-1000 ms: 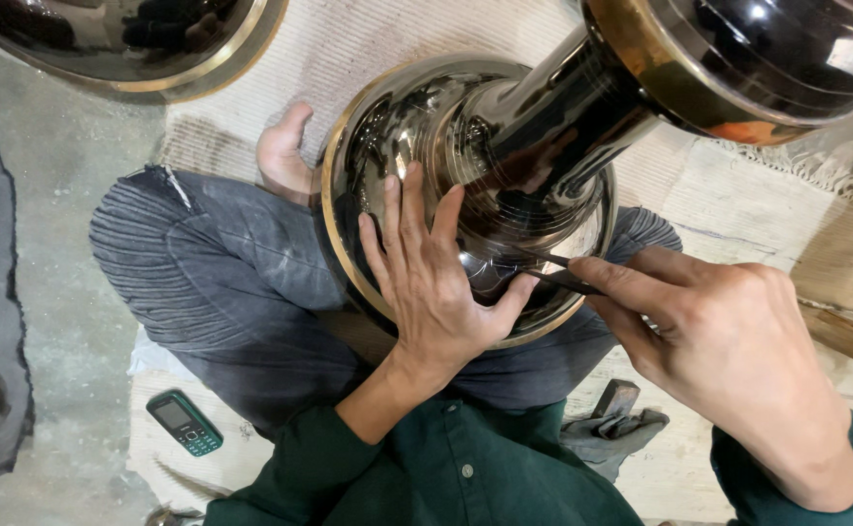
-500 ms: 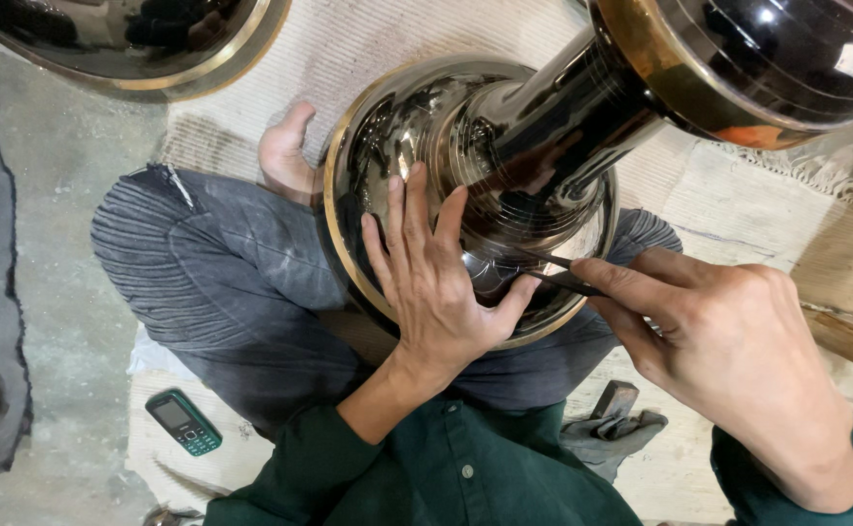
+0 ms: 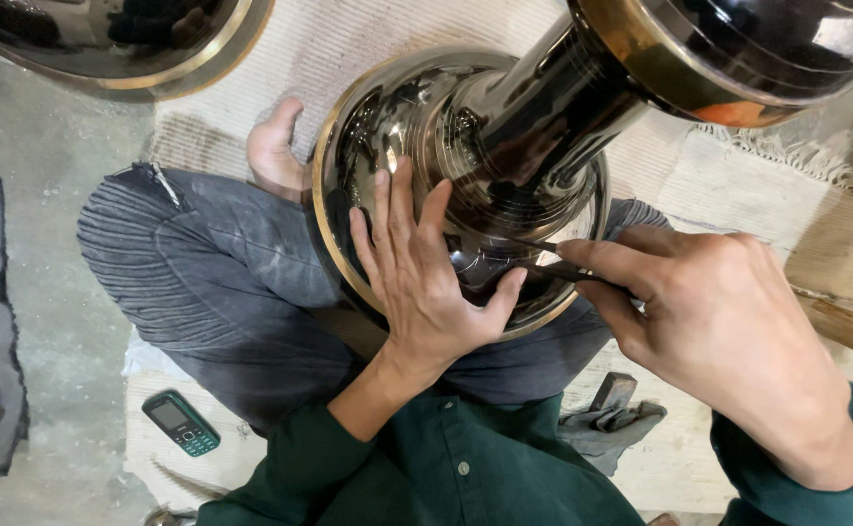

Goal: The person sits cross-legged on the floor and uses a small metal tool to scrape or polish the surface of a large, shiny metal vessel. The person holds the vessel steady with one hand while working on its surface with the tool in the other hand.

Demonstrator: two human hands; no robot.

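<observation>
Left hand (image 3: pixel 425 278) flat, fingers spread loose on the polished metal base (image 3: pixel 368 146); right hand (image 3: pixel 719 331) fingers pinched around a thin tool (image 3: pixel 543 270).

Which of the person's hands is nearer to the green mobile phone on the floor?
Left. The left hand lies flat on the shiny metal vessel, up and right of the phone. The right hand, pinching a thin tool, is farther right.

Your left hand (image 3: pixel 425 278) is creeping slightly higher on the polished dark metal pedestal base (image 3: pixel 402 127); your right hand (image 3: pixel 714 326) is nudging its thin engraving tool (image 3: pixel 553 270) leftward.
</observation>
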